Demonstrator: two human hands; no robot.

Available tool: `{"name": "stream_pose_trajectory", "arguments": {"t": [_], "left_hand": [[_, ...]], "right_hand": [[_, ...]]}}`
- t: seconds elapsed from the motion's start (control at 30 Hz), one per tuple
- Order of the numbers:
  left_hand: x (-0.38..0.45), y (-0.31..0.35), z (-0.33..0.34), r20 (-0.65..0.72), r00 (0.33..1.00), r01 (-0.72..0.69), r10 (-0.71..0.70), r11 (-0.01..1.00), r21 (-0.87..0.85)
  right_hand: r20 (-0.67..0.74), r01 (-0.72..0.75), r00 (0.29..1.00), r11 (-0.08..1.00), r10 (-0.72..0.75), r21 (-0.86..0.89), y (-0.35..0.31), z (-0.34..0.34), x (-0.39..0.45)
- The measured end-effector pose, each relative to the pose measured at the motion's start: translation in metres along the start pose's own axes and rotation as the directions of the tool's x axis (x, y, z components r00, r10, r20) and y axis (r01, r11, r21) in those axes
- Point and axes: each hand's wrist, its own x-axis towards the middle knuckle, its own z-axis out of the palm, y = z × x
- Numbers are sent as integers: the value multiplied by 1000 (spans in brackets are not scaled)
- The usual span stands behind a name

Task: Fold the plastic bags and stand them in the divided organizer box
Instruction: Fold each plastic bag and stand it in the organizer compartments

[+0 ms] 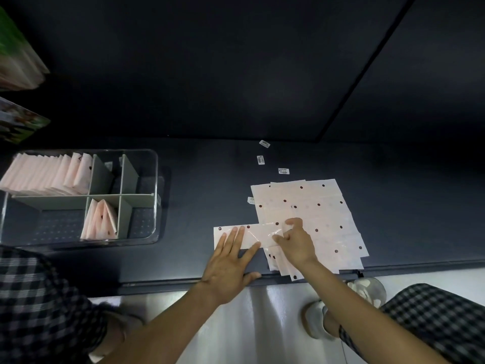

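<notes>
The right hand [295, 244] had its grip on a fold of the plastic bag [249, 236] being worked, thumb and curled fingers pinching the film just right of centre frame. The left hand [231, 261] lay flat and open on the same bag's left part, fingers spread, pressing it to the table [210, 195]. Both forearms reached up from the lower edge of the frame, the right wrist bent inward toward the left hand.

The bag lay as a long strip, its right end overlapping the stack of unfolded bags [315, 214] right of centre. This looked like an early fold: the strip was made, and a corner seemed to be turning over. The next move probably called for drawing the pinched film across while the flat hand held the strip from sliding.

The organizer box [154, 195] sat at left of frame, well apart, with folded bags [52, 174] standing in its upper-left compartment and a few in a lower middle one.
</notes>
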Motion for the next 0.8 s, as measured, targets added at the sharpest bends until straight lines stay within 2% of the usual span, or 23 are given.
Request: {"name": "stream_pose_trajectory", "arguments": {"t": [0.17, 0.37, 0.43, 0.47, 0.5, 0.53, 0.6, 0.63, 0.67, 0.7, 0.73, 0.8], "left_hand": [[5, 2, -9, -94, 988, 111, -121, 988, -105], [8, 5, -33, -357, 920, 119, -162, 983, -141], [8, 6, -45, -314, 925, 165, -216, 970, -181], [9, 5, -51, -276, 925, 191, -261, 947, -257], [9, 5, -58, -210, 921, 226, -329, 888, -401], [8, 4, -66, -108, 915, 254, -388, 765, -591], [5, -2, -88, 76, 884, 250, -461, 327, -911], [2, -5, -101, 160, 873, 237, -460, 113, -965], [-2, -9, -112, 240, 869, 240, -433, -55, -969], [-7, -13, -123, 297, 868, 254, -399, -158, -954], [-12, -16, -133, 326, 870, 260, -371, -217, -941], [-23, -22, -151, 332, 885, 246, -327, -278, -929]], "right_hand": [[41, -82, 996, 972, 75, 221, -13, -9, -7], [90, -111, 993, 894, 79, 435, -40, -16, -22], [71, -105, 994, 846, 80, 522, -50, -19, -28], [43, -85, 996, 819, 74, 568, -54, -22, -30], [4, -54, 998, 792, 66, 608, -58, -24, -33], [-42, -16, 998, 777, 54, 630, -62, -27, -35], [-104, 53, 994, 793, 13, 607, -70, -33, -42], [-90, 69, 996, 811, -20, 581, -74, -35, -46], [-43, 79, 997, 826, -66, 558, -79, -36, -51], [20, 94, 992, 835, -125, 542, -84, -36, -55], [78, 114, 980, 838, -182, 534, -89, -35, -60], [118, 167, 956, 827, -270, 537, -98, -32, -70]]}}
